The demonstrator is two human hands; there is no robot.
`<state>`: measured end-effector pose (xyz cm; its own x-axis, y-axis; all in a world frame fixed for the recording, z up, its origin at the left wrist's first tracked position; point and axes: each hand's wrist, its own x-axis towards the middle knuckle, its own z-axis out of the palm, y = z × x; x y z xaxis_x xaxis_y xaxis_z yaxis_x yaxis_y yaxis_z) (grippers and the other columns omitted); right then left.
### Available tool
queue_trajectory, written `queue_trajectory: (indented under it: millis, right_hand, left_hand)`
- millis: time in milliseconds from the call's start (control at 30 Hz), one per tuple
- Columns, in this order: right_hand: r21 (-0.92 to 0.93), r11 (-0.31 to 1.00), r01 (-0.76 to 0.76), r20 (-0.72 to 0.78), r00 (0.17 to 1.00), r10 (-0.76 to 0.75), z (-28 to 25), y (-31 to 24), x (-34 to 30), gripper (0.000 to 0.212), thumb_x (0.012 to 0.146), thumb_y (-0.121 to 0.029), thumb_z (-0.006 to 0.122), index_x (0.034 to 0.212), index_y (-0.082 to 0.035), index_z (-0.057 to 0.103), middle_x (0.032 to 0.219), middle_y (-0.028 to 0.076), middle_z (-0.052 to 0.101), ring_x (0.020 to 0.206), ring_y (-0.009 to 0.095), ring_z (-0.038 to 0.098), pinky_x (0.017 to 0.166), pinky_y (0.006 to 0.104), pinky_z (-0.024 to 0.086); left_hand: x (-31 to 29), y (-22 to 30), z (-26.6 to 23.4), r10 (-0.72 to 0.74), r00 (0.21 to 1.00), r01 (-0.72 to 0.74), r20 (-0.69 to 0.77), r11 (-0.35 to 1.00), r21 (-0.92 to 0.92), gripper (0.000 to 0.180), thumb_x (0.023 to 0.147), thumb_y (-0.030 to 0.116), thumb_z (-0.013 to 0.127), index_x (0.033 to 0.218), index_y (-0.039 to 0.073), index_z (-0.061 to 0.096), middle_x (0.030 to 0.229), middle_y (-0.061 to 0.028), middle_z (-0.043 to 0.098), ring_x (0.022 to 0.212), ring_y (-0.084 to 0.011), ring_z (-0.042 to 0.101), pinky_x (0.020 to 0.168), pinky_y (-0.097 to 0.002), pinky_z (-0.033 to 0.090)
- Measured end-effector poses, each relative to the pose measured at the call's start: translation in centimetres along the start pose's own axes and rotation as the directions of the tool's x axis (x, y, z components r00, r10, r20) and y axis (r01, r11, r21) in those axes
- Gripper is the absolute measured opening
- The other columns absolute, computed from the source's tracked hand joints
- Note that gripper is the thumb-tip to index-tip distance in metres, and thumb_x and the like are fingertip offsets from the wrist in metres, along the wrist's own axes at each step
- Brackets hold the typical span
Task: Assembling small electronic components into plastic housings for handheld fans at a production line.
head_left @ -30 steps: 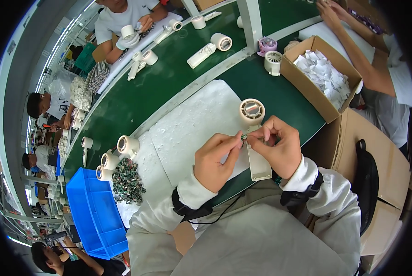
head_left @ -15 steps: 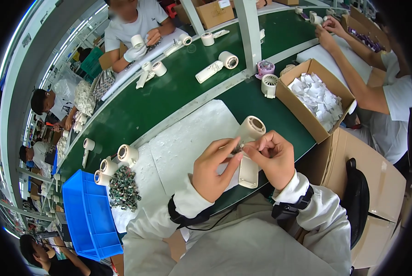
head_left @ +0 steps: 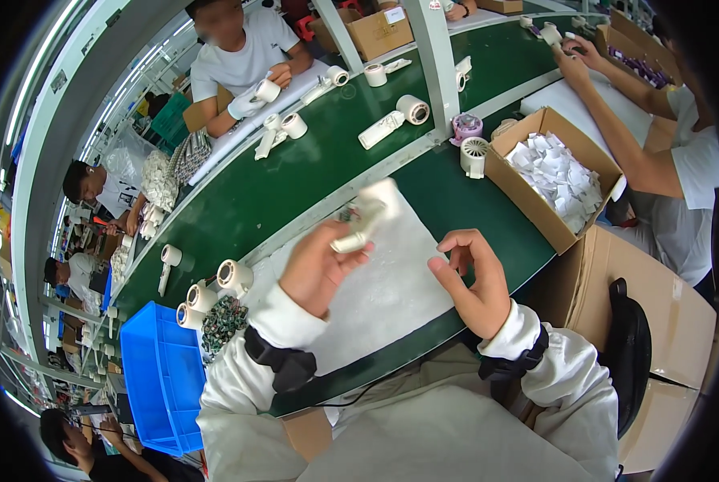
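My left hand (head_left: 315, 269) is closed around the handle of a cream hair dryer body (head_left: 369, 215), which is raised over the white sheet (head_left: 375, 293). The dryer is smeared by motion, with its round head pointing away from me and up. A small dark and greenish bit shows beside its handle, too blurred to name. To its right, my right hand (head_left: 481, 285) is empty, thumb and fingers apart in a loose curl above the sheet's right edge. Left of my left forearm lies a pile of small green circuit boards (head_left: 224, 323), partly hidden by my sleeve.
Several cream dryer bodies (head_left: 235, 277) stand by the pile, beside a blue bin (head_left: 162, 386). More dryer bodies (head_left: 414, 110) lie on the green conveyor (head_left: 295, 193). At right stands a carton of white paper pieces (head_left: 552, 181). Co-workers sit across and to the right.
My left hand has moved left and away from me, taking the dryer body off my right hand. My right hand has let go and opened. The dryers on the conveyor appear shifted right.
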<state>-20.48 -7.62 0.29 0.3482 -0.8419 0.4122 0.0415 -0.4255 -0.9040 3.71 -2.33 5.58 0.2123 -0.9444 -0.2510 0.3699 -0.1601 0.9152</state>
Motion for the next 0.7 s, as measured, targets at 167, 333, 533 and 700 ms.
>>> queue_trajectory:
  millis: [167,333,533,700]
  right_hand:
    - [0.011,1.000,0.002,0.051,0.999,-0.002,-0.1,-0.2,-0.1,0.018,0.092,-0.009,0.072,0.104,-0.005,0.059,0.093,0.002,0.058,0.077,0.012,0.050,0.072,0.0260,0.042]
    - [-0.023,1.000,0.020,0.104,0.994,-0.017,-0.1,-0.8,-0.1,0.016,0.092,-0.008,0.072,0.101,-0.004,0.060,0.092,0.003,0.059,0.076,0.013,0.050,0.070,0.0264,0.042]
    - [-0.083,0.993,0.089,0.174,0.982,-0.073,-0.4,0.0,0.1,0.017,0.088,-0.006,0.075,0.098,-0.004,0.062,0.092,0.006,0.062,0.075,0.016,0.053,0.068,0.0286,0.044]
    - [-0.113,0.984,0.140,0.226,0.968,-0.111,-0.8,0.2,0.6,0.018,0.085,-0.005,0.078,0.095,-0.005,0.063,0.091,0.007,0.064,0.074,0.020,0.055,0.069,0.0306,0.046]
  left_hand:
    - [6.6,2.9,-6.4,0.266,0.898,-0.267,-0.351,0.963,0.047,0.039,0.100,0.022,0.063,0.128,-0.004,0.054,0.121,-0.0214,0.062,0.100,-0.0296,0.070,0.084,-0.0385,0.058]
    - [14.6,2.5,-15.2,0.282,0.741,-0.191,-0.609,0.959,0.212,0.043,0.096,0.018,0.069,0.130,-0.004,0.054,0.125,-0.0205,0.060,0.089,-0.0306,0.073,0.072,-0.0400,0.064]
    - [17.0,2.0,-12.4,0.137,0.902,0.044,-0.409,0.914,0.403,0.039,0.095,0.016,0.069,0.128,-0.001,0.058,0.125,-0.0158,0.063,0.087,-0.0291,0.073,0.070,-0.0386,0.064]
    - [21.3,4.2,-8.4,0.118,0.955,0.041,-0.273,0.856,0.515,0.041,0.093,0.015,0.071,0.128,-0.001,0.059,0.121,-0.0152,0.065,0.085,-0.0274,0.073,0.069,-0.0376,0.063]
